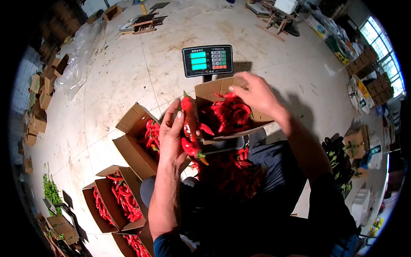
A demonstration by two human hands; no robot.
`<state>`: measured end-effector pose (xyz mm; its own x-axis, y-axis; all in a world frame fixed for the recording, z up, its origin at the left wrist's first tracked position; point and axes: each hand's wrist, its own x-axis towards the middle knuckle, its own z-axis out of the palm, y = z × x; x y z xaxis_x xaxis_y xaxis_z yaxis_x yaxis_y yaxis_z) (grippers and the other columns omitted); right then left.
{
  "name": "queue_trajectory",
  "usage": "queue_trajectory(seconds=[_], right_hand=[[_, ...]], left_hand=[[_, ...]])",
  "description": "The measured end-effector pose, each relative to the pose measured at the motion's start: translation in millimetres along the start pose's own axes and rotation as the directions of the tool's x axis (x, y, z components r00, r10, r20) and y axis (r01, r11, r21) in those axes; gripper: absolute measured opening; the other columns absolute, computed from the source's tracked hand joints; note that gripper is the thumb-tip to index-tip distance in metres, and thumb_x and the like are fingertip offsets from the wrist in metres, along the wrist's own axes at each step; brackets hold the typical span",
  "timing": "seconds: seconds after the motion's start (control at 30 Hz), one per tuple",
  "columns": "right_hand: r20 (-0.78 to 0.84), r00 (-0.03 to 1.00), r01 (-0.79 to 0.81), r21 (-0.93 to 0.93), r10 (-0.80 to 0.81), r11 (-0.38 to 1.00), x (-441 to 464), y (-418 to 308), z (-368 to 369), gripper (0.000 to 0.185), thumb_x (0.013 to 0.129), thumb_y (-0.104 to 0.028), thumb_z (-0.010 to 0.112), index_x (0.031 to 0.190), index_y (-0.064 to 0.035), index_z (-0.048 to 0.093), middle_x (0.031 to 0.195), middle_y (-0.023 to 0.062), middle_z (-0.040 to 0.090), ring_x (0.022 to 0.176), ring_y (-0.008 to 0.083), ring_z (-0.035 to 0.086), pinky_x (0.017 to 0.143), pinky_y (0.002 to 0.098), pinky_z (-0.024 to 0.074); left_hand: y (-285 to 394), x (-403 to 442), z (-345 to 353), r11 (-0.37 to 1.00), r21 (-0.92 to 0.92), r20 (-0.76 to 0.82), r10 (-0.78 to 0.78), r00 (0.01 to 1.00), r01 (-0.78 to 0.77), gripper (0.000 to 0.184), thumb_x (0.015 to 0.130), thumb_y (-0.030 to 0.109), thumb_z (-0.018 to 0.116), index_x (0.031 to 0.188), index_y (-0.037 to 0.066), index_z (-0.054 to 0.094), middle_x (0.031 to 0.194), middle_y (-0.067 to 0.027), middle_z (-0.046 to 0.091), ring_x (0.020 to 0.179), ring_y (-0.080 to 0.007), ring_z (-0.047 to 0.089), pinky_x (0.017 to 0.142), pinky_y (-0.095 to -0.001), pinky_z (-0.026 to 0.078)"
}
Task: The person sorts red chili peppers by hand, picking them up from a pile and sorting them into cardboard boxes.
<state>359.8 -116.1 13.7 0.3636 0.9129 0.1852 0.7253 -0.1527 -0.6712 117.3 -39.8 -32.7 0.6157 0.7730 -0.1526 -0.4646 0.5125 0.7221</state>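
My left hand (172, 135) is closed around several red chili peppers (188, 118), held upright at the left wall of an open cardboard box (209, 91). One has a green stem pointing up; another hangs lower with its stem downward. Inside that box lie more red chili peppers (227, 115). At its far right edge, my right hand (252, 92) is closed over the wall, thumb on the inner side; its other fingertips are partly hidden. The box rests on a weighing scale, whose lit display (208, 61) stands behind it. Loose red chili peppers (231, 175) lie in shadow between my legs.
Left of me stand a cardboard box (132, 150) and several more boxes (122, 171) of red peppers. Green peppers (51, 188) lie at the far left, eggplants (336, 156) at the right. Plastic sheeting (83, 55) and stacked boxes line the walls. A cart (280, 17) stands behind.
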Motion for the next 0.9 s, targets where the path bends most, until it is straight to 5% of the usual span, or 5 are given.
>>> queue_trajectory(seconds=[0.17, 0.5, 0.63, 0.77, 0.9], right_hand=[[0.322, 0.946, -0.215, 0.535, 0.038, 0.817, -29, -32, 54, 0.032, 0.088, -0.028, 0.074, 0.091, 0.0028, 0.065, 0.083, 0.0075, 0.069, 0.078, 0.0123, 0.063, 0.066, 0.0289, 0.0515], [0.408, 0.902, -0.363, 0.539, 0.142, 0.76, -27, -37, 72, 0.021, 0.08, -0.018, 0.064, 0.081, 0.0027, 0.067, 0.068, 0.009, 0.066, 0.062, 0.0128, 0.061, 0.056, 0.0292, 0.0469], [0.425, 0.866, -0.497, 0.664, 0.264, 0.559, -23, -30, 71, 0.015, 0.078, -0.016, 0.062, 0.071, -0.0026, 0.06, 0.062, 0.0052, 0.06, 0.051, 0.0098, 0.051, 0.045, 0.0279, 0.0349], [0.274, 0.946, -0.324, 0.844, 0.175, 0.428, -12, -21, 57, 0.021, 0.085, -0.02, 0.051, 0.083, -0.0033, 0.063, 0.074, 0.0053, 0.065, 0.06, 0.0109, 0.054, 0.052, 0.0264, 0.0408], [0.37, 0.925, -0.38, 0.912, 0.093, 0.157, -2, -7, 40, 0.026, 0.093, -0.02, 0.045, 0.109, -0.0036, 0.057, 0.083, 0.0105, 0.064, 0.067, 0.0159, 0.057, 0.062, 0.0292, 0.0472]], left_hand=[[-9, 0, 8, 0.996, 0.082, -0.001, 0.017, 1.0, -0.017, 0.047, 0.1, 0.023, 0.056, 0.141, 0.004, 0.043, 0.115, -0.0109, 0.064, 0.084, -0.016, 0.065, 0.066, -0.0287, 0.056], [-40, 10, 1, 0.926, 0.363, -0.046, 0.13, 0.99, -0.104, 0.042, 0.106, 0.027, 0.041, 0.137, -0.002, 0.043, 0.12, -0.0136, 0.063, 0.102, -0.0187, 0.063, 0.083, -0.0307, 0.055], [-39, 13, -1, 0.993, 0.055, -0.211, -0.088, 0.973, 0.102, 0.034, 0.105, 0.027, 0.046, 0.126, 0.0, 0.051, 0.106, -0.0126, 0.065, 0.087, -0.0197, 0.065, 0.077, -0.0355, 0.057], [-28, 17, -12, 0.981, -0.083, -0.219, -0.188, 0.958, 0.174, 0.027, 0.104, 0.027, 0.048, 0.116, 0.005, 0.057, 0.093, -0.0084, 0.066, 0.076, -0.0177, 0.063, 0.065, -0.0323, 0.055], [-8, 7, -3, 0.948, 0.279, 0.045, -0.174, 0.984, 0.155, 0.031, 0.1, 0.027, 0.056, 0.119, 0.003, 0.06, 0.091, -0.0071, 0.066, 0.066, -0.0131, 0.061, 0.059, -0.0243, 0.049]])
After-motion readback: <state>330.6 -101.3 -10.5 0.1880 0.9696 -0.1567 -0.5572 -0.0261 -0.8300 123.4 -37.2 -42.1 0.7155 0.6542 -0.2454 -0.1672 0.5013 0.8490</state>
